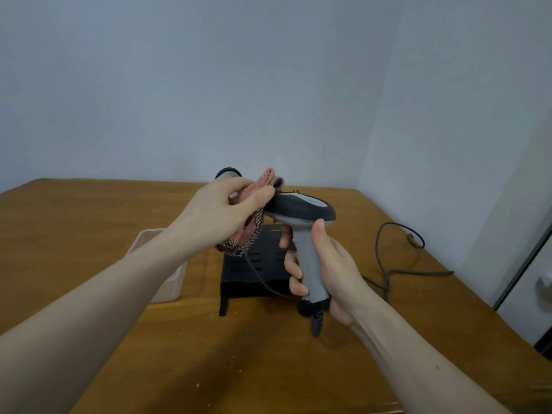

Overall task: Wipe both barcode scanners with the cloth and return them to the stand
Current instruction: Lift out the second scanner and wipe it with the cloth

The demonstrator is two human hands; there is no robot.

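Observation:
My right hand (325, 264) grips the grey handle of a barcode scanner (301, 210), held upright above the black slotted stand (254, 270). Its dark head points left. My left hand (221, 210) holds a pink checked cloth (254, 225) bunched against the front of that head. A second scanner (228, 172) shows only its dark rounded top behind my left hand; the rest is hidden. A grey cable runs from the held scanner's base down over the stand.
The wooden table (89, 234) carries a translucent plastic tub (167, 282) left of the stand, partly under my left forearm. A grey cable (391, 258) loops across the table's right side. A pale wall stands behind, and a door edge at far right.

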